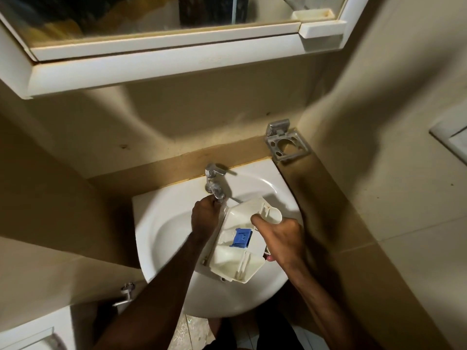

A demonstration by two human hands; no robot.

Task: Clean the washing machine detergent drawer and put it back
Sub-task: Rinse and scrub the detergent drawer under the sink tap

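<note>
The detergent drawer point(235, 246) is held tilted over the sink point(161, 231), its long axis running from near the person up and away toward the tap point(213, 184), with the blue insert point(241, 238) facing up. The right hand point(280, 236) is clamped on its right edge. The left hand point(204, 215), nearer the tap, is curled at the spout beside the drawer's far end. I see no water running; a rinse looks next, with only the empty metal holder point(286, 144) nearby.

A small home bathroom: a white basin point(161, 223) with a chrome tap point(213, 179) at centre frame, mirrored cabinet point(151, 46) across the top, metal toothbrush holder point(286, 142) on the beige wall point(177, 117)
</note>
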